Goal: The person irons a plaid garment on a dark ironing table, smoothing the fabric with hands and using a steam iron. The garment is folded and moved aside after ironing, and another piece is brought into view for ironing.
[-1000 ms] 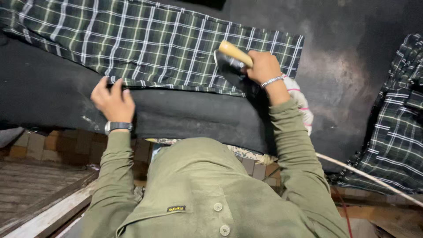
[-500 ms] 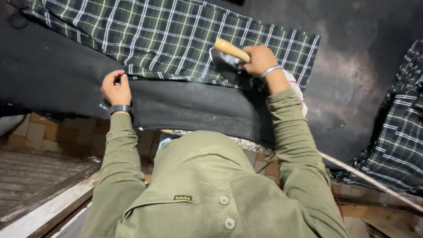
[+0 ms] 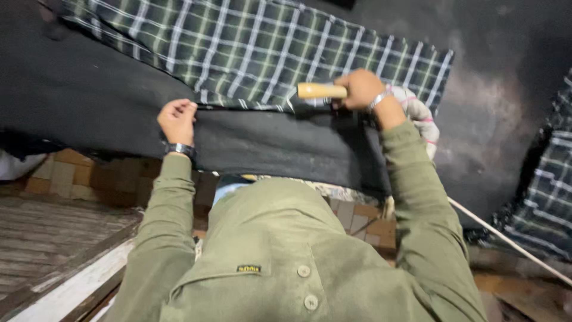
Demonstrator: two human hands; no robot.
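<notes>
At the left, the left hand (image 3: pixel 177 119) is closed in a pinch on the near edge of the green plaid cloth (image 3: pixel 250 50), which lies spread flat on the dark padded desk (image 3: pixel 89 101). A dark watch sits on that wrist. The cloth runs from the far left across to beyond the right hand, its near hem just along the front part of the desk.

To the right, the right hand (image 3: pixel 359 88) is wrapped tight around a tool with a pale wooden handle (image 3: pixel 322 90); the handle points left and its working end is hidden by the fingers, so what kind of tool it is cannot be told. To do this well, I judge the left pinch should keep the hem taut and straight while the tool presses along it, with the fingers kept off its path.

A second plaid piece (image 3: pixel 551 197) lies at the far right, well apart. No container shows anywhere in view
</notes>
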